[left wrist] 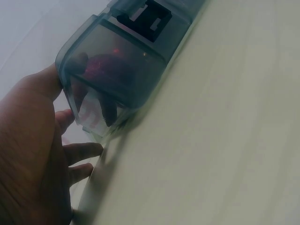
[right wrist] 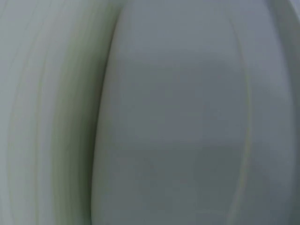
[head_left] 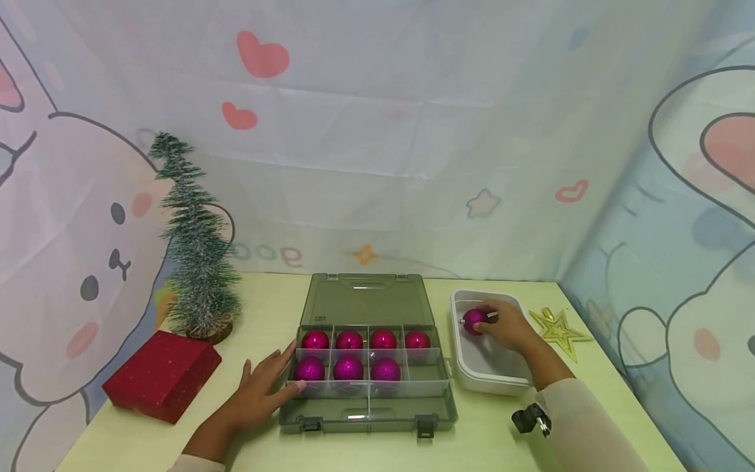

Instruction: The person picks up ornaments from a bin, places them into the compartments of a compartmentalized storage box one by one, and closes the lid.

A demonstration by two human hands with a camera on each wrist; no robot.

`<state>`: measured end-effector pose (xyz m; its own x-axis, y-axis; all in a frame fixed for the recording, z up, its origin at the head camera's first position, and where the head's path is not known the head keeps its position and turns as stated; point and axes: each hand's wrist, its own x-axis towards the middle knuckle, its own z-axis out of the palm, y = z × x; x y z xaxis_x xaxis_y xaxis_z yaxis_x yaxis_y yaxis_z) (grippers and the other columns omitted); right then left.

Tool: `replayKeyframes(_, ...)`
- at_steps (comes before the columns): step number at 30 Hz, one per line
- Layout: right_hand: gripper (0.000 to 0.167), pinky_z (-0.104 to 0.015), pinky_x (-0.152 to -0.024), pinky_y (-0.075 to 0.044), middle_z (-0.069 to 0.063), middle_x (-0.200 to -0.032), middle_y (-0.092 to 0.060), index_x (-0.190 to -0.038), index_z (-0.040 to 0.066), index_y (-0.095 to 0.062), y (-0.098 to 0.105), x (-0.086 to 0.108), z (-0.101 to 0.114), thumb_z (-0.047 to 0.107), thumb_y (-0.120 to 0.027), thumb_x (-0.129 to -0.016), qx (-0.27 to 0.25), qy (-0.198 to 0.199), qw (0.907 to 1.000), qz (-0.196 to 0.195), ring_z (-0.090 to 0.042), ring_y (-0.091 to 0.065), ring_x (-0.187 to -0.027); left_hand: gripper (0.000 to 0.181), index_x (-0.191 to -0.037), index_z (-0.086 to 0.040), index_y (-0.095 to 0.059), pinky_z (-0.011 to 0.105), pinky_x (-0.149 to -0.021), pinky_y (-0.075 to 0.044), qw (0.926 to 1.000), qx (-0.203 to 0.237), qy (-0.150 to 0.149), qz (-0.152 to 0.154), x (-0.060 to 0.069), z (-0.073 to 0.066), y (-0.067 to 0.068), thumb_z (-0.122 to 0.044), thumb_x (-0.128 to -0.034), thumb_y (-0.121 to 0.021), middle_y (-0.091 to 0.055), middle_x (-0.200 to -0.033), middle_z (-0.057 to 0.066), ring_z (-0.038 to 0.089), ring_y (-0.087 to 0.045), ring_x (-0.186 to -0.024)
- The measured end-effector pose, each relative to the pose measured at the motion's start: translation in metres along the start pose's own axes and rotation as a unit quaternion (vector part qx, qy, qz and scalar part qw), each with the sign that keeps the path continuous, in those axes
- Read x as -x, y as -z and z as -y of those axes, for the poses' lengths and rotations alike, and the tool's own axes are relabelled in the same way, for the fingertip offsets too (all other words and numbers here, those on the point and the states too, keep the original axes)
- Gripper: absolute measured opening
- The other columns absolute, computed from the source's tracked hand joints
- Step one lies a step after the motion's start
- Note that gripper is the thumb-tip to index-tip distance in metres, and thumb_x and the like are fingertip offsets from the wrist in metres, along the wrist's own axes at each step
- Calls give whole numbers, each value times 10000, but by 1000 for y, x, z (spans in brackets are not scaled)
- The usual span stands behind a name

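In the head view, my right hand [head_left: 501, 323] pinches a purple glittery Christmas bauble [head_left: 474, 322] over the white plastic tub [head_left: 460, 354]. My left hand [head_left: 256, 393] rests against the left side of a clear grey divided box [head_left: 401, 410], with the thumb over its edge and the other fingers spread. Several shiny pinkish-red baubles [head_left: 349, 340] fill the box's back row. Three purple baubles [head_left: 348, 368] sit in the row before it, whose rightmost compartment shows bare plastic. The left wrist view shows the left hand [left wrist: 33, 136] at the box's corner [left wrist: 140, 70]. Blurred white tub wall [right wrist: 178, 117] fills the right wrist view.
The box's lid [head_left: 367, 300] leans back, raised. At the left stand a frosted miniature Christmas tree [head_left: 197, 255] and a red box [head_left: 162, 375]. A gold star ornament [head_left: 559, 331] lies right of the tub. A printed cloth [head_left: 377, 164] hangs behind the table.
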<state>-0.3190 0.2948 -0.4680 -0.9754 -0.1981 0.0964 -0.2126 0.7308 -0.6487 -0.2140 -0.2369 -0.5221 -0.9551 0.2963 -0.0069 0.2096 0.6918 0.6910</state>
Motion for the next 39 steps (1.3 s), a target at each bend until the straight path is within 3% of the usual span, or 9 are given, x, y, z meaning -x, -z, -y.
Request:
replayKeyframes(7, 416, -534, -967, -642, -339, -1325, -710, -1366, -99, -662, 6, 8, -1, 58, -775, -997, -196, -44, 9995, -228, -517, -712, -1223, 869, -1774, -242, -203, 858, -1215, 166, 10000, 2, -35, -22, 0, -1, 0, -528, -1075, -634, -338, -1785, 190, 548, -172, -1671)
replayKeyframes(16, 467, -307, -917, -610, -304, -1399, -702, -1448, -6, -664, 16, 25, 8, 127, -788, -1019, -812, -225, 9948, -572, -476, -680, -1291, 866, -1774, -244, -202, 863, -1212, 161, 10000, -24, -80, -40, 0, -1, 0, -525, -1078, -634, -338, -1787, 180, 547, -177, -1671)
replayKeyframes(21, 499, -172, -843, -570, -277, -1382, -718, -1467, 16, -669, 18, 34, 14, 137, -810, -1004, -1156, -243, 9898, -797, -375, -695, -1245, 868, -1773, -236, -208, 862, -1212, 166, 10000, -3, -78, -53, 0, -1, -1, -522, -1075, -638, -343, -1784, 185, 549, -177, -1670)
replayKeyframes(29, 525, -163, -835, -561, -261, -1381, -718, -1480, 37, -671, 20, 46, 21, 173, -826, -997, -1382, -429, 9859, -836, -258, -671, -1198, 868, -1770, -205, -217, 867, -1212, 156, 9999, -35, -100, -94, 1, -4, 0, -511, -1075, -636, -367, -1769, 201, 558, -198, -1662)
replayKeyframes(34, 502, -207, -829, -574, -253, -1349, -734, -1457, 39, -688, 19, 51, 29, 180, -826, -996, -1402, -321, 9864, -793, -202, -662, -1164, 865, -1768, -209, -225, 872, -1208, 150, 9999, -29, -110, -99, 2, -3, 0, -511, -1072, -639, -372, -1765, 209, 568, -201, -1657)
replayKeyframes(39, 481, -220, -819, -586, -250, -1299, -752, -1439, 33, -699, 14, 55, 38, 160, -825, -993, -1377, -104, 9879, -703, -284, -693, -1192, 866, -1768, -218, -225, 869, -1211, 152, 9999, 31, -107, -96, 0, -1, -1, -507, -1069, -647, -359, -1769, 215, 572, -190, -1656)
